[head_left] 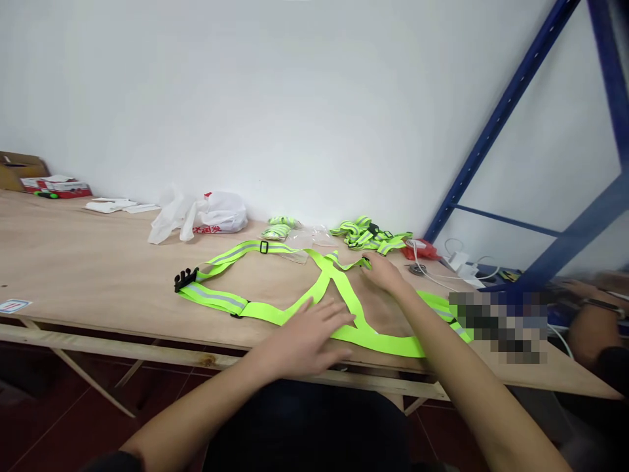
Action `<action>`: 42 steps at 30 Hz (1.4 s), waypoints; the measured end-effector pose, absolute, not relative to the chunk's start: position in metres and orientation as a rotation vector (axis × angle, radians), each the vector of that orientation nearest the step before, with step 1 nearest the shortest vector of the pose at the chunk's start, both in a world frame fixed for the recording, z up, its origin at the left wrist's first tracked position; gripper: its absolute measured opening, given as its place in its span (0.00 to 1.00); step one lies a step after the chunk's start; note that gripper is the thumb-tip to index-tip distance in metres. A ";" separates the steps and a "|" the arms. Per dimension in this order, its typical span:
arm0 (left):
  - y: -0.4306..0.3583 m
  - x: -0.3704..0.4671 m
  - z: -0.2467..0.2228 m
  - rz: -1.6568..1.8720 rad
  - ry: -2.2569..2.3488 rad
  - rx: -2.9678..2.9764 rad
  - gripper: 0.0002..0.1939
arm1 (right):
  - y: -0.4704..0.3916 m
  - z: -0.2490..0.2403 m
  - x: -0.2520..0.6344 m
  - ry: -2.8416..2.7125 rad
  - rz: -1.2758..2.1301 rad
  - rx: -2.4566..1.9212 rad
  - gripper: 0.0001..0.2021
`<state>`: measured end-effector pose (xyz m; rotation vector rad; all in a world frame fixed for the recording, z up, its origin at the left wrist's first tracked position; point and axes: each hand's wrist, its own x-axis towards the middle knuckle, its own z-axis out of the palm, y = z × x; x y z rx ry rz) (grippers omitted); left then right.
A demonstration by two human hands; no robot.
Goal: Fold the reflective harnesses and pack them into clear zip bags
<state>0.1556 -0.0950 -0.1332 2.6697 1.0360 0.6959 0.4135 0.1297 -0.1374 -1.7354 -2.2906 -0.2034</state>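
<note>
A neon-green reflective vest made of elastic straps with grey stripes lies spread on the wooden table. Its black side-release buckle points left, and a black slider sits on the upper strap. Over the lower straps lies my left hand, fingers spread and holding nothing. Farther back, my right hand closes on a short strap end of the vest near a small black fitting; its fingertips are partly hidden. My right forearm covers some of the lower right strap.
Behind lie a pile of reflective straps, bagged packs and a white plastic bag. Right are a red bag, white cables and a blue metal frame. Another person's arm is at far right. A box stands left.
</note>
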 end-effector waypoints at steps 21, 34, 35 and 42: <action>0.122 0.077 -0.149 0.456 1.862 2.653 0.19 | 0.139 -0.155 0.425 -2.176 -0.119 -1.933 0.28; 0.125 0.047 -0.141 0.675 1.624 2.661 0.18 | 0.131 -0.158 0.422 -1.956 -0.141 -1.984 0.19; 0.124 0.047 -0.140 0.696 1.636 2.651 0.18 | 0.132 -0.158 0.424 -1.916 -0.135 -1.979 0.18; 0.123 0.039 -0.132 0.910 1.757 2.478 0.19 | 0.132 -0.154 0.449 -1.616 -0.126 -1.958 0.16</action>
